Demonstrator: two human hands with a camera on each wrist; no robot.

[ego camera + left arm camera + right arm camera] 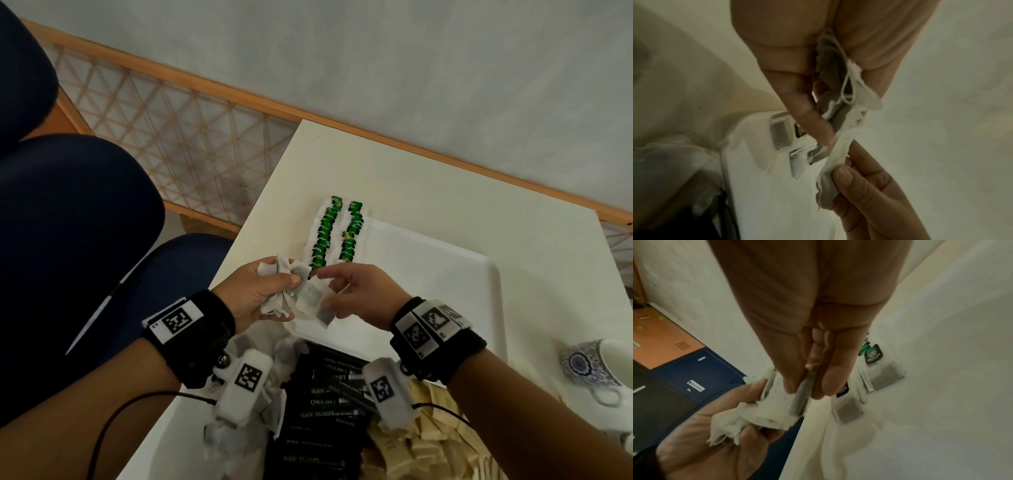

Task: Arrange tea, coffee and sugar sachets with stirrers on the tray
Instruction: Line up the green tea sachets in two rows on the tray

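Note:
My left hand (263, 291) grips a bunch of white tea bags (284, 281) above the near left corner of the white tray (445, 274). My right hand (346, 291) pinches one tea bag (313, 296) at the edge of that bunch, between thumb and fingers. In the left wrist view that pinched tea bag (830, 186) hangs from the bunch (830, 68). In the right wrist view the right fingers (826, 381) squeeze the bag (801, 395) beside the bunch (748, 415). Two rows of green-tagged tea bags (337, 233) lie along the tray's left side.
A box below my wrists holds loose tea bags (236, 435), black coffee sachets (325, 411) and beige sachets (421, 442). A blue-patterned cup (599, 366) stands at the right edge of the white table (411, 178). Dark blue chairs (68, 222) are on the left.

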